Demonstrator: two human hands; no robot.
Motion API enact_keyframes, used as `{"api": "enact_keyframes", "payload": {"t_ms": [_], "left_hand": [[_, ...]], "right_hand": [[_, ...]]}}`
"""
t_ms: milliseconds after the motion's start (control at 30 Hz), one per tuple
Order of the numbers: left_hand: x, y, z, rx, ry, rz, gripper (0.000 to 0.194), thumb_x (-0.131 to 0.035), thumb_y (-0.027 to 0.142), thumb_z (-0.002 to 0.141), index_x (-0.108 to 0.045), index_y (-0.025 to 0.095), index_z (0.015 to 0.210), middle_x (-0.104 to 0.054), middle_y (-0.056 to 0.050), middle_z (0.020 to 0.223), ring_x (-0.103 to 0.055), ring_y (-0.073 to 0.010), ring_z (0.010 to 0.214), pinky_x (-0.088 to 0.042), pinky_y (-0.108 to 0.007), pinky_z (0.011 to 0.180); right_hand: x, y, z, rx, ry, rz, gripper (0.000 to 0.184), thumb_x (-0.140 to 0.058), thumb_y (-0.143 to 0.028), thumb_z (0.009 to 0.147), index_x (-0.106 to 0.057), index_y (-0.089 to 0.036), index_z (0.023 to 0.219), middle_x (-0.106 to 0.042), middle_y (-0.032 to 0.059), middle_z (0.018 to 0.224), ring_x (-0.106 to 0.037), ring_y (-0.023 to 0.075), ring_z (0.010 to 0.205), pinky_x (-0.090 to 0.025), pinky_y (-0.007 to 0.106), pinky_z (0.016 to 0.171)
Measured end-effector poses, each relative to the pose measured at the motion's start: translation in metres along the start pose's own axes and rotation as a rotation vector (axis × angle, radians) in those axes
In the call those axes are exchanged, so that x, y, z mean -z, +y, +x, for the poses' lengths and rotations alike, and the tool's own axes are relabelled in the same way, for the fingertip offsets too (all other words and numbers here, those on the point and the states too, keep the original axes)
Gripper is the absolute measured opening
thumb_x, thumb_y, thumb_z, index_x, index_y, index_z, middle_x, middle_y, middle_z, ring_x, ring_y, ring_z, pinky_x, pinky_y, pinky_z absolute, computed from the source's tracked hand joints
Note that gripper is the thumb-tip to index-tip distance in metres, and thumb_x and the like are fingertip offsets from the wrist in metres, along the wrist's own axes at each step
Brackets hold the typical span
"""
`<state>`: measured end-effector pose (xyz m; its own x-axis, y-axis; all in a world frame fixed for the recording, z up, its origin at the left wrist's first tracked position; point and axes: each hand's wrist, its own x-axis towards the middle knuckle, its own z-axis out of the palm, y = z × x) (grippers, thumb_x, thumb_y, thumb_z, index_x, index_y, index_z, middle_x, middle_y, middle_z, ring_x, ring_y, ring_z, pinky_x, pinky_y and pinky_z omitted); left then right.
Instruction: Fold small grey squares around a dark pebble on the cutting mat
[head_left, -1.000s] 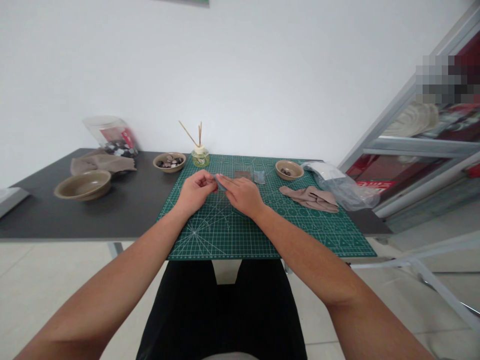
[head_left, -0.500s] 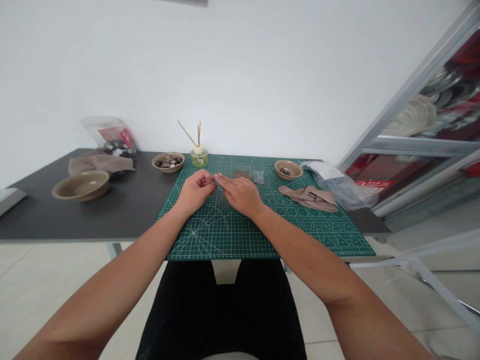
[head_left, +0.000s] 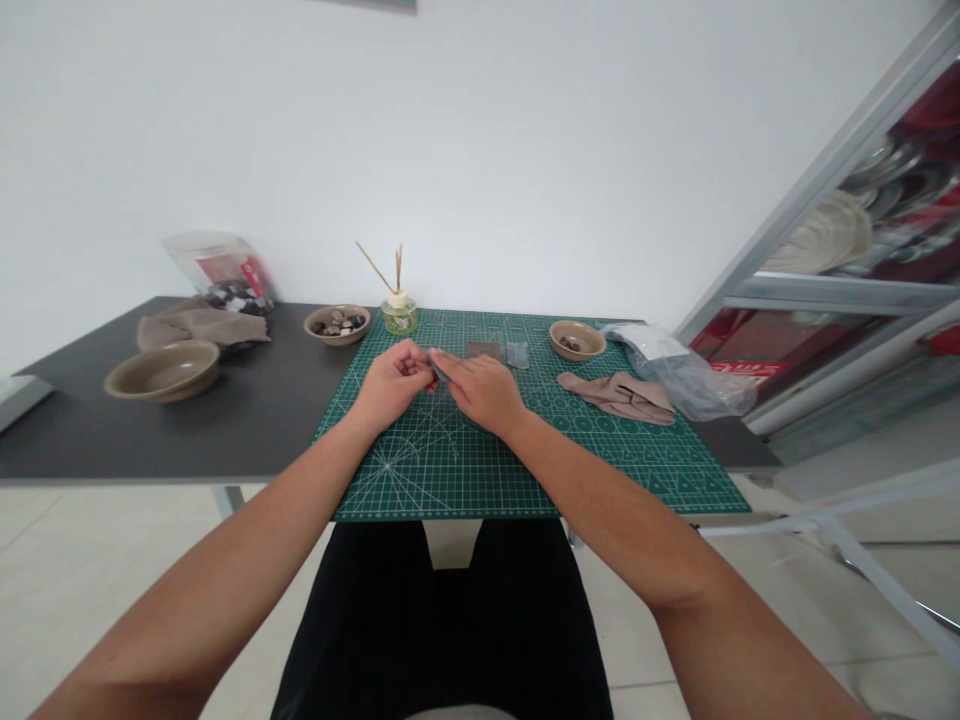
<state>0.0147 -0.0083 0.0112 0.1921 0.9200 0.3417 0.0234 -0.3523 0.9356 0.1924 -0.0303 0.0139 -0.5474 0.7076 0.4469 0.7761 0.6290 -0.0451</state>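
My left hand [head_left: 395,383] is closed in a pinch above the cutting mat [head_left: 465,480]. Whatever its fingertips hold is hidden. Against those fingertips, my right hand [head_left: 486,392] presses a small grey sheet [head_left: 439,368], its fingers lying together along it. The sheet's kind is too small to tell. Just beyond my right hand, a brown flat square [head_left: 484,349] and a crumpled blue-grey piece [head_left: 517,354] lie on the mat.
A bowl of dark and pale chunks [head_left: 337,325] and a reed diffuser [head_left: 399,311] stand back left. Another bowl [head_left: 577,339] holds a few pieces at right, near a brown cloth [head_left: 619,397] and plastic bag [head_left: 686,370]. Far left is a larger bowl [head_left: 163,371].
My hands stay together in the same place. The left fingers and the grey sheet shift only slightly; nothing else on the table moves.
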Motion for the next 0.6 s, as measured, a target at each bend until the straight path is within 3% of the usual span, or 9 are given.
{"api": "enact_keyframes", "payload": {"t_ms": [133, 267, 400, 600], "left_hand": [[-0.001, 0.002, -0.001, -0.021, -0.004, 0.03, 0.019, -0.067, 0.015, 0.064, -0.049, 0.021, 0.068, -0.062, 0.005, 0.055, -0.058, -0.0117, 0.053, -0.044, -0.024, 0.054], [-0.001, 0.0, -0.001, -0.028, -0.006, -0.05, 0.025, -0.07, 0.021, 0.066, -0.045, 0.022, 0.069, -0.064, 0.004, 0.059, -0.061, -0.0135, 0.056, -0.046, -0.027, 0.058], [0.001, -0.004, 0.0, -0.047, -0.009, -0.032, 0.021, -0.07, 0.021, 0.067, -0.05, 0.021, 0.069, -0.063, 0.004, 0.06, -0.059, -0.0126, 0.058, -0.046, -0.026, 0.06], [0.003, -0.008, 0.001, -0.062, 0.026, -0.008, 0.015, -0.072, 0.021, 0.067, -0.057, 0.02, 0.07, -0.061, 0.004, 0.062, -0.057, -0.0119, 0.061, -0.046, -0.027, 0.063]], "right_hand": [[-0.001, 0.001, 0.0, 0.013, 0.001, 0.009, 0.05, -0.04, -0.02, 0.099, -0.042, -0.019, 0.149, -0.053, 0.0083, 0.146, -0.063, 0.0195, 0.112, -0.044, 0.034, 0.093], [-0.003, 0.003, 0.0, -0.015, 0.012, 0.028, 0.051, -0.04, -0.018, 0.097, -0.042, -0.018, 0.149, -0.06, 0.0086, 0.139, -0.064, 0.0186, 0.11, -0.044, 0.033, 0.092], [-0.003, 0.001, 0.0, -0.027, 0.007, 0.038, 0.052, -0.04, -0.018, 0.097, -0.041, -0.018, 0.149, -0.066, 0.009, 0.132, -0.065, 0.0186, 0.106, -0.043, 0.032, 0.091], [-0.001, 0.001, 0.0, -0.013, 0.015, 0.034, 0.052, -0.039, -0.019, 0.098, -0.041, -0.018, 0.149, -0.063, 0.0087, 0.135, -0.065, 0.0186, 0.106, -0.043, 0.032, 0.091]]}}
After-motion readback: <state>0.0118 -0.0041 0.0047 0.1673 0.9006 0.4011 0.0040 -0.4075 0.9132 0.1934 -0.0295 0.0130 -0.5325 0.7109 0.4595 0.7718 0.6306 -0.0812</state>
